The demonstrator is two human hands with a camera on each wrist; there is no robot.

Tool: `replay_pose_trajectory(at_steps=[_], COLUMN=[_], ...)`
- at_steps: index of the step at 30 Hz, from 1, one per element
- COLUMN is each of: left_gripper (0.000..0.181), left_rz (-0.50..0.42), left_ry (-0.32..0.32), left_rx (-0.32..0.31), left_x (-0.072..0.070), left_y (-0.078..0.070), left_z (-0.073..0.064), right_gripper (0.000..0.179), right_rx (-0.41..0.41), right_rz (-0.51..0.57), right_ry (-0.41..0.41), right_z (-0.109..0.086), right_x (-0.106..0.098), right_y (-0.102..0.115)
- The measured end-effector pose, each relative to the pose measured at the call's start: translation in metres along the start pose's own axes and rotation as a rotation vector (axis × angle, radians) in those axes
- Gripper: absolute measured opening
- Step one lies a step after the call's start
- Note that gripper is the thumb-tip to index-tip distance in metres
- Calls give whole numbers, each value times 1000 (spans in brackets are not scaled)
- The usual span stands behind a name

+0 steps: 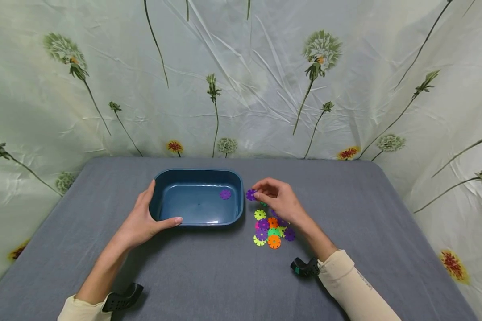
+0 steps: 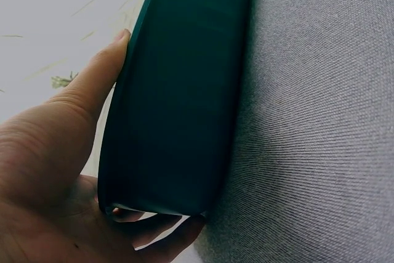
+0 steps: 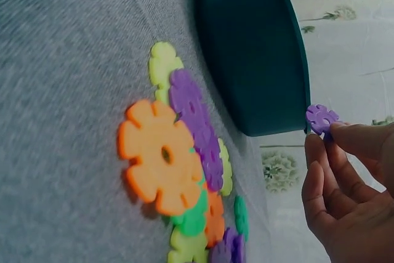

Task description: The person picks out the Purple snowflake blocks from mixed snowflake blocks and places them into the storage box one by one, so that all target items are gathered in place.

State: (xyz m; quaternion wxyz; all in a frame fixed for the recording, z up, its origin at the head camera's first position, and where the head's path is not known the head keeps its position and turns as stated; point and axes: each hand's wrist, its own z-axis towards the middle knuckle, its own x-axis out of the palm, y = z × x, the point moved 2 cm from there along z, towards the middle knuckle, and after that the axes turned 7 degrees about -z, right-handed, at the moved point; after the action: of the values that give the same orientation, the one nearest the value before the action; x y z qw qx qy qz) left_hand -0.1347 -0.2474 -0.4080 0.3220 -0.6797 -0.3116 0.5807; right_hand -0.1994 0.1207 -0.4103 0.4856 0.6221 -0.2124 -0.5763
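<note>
A dark blue plastic basin [image 1: 198,224] stands on the cloth, with one purple notched disc [image 1: 225,194] lying on its floor near the right end. My left hand [image 1: 141,221] grips the basin's left end, thumb along the near rim; in the left wrist view the fingers [image 2: 169,238] wrap round the end wall. Just beyond the right rim, my right hand [image 1: 279,196] pinches a purple flower-shaped plastic disc [image 3: 322,119] between thumb and fingertips. Below that hand lies a loose pile of similar discs in orange [image 1: 274,241], yellow, green, pink and purple.
Grey cloth [image 1: 209,276] covers the table. A pale curtain [image 1: 257,89] printed with dandelions hangs behind it. Black wrist bands [image 1: 122,298] sit at both cream sleeves.
</note>
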Motion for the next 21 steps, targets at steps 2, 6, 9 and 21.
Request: replay_pose_trajectory(at_steps=[2, 6, 9, 21], left_gripper=[137, 137, 137, 137], left_rz=[0, 3, 6, 5], left_ry=[2, 1, -1, 0], left_rx=[-3, -9, -8, -11], left_x=[0, 1, 1, 1], left_y=[0, -1, -1, -1], left_z=[0, 0, 0, 0], right_gripper=[15, 15, 15, 14], right_rx=[0, -1, 2, -15], right_rz=[10, 23, 19, -41], right_ry=[5, 11, 14, 35], right_z=[1, 3, 6, 15], right_x=[1, 4, 7, 15], right_y=[2, 5, 7, 19])
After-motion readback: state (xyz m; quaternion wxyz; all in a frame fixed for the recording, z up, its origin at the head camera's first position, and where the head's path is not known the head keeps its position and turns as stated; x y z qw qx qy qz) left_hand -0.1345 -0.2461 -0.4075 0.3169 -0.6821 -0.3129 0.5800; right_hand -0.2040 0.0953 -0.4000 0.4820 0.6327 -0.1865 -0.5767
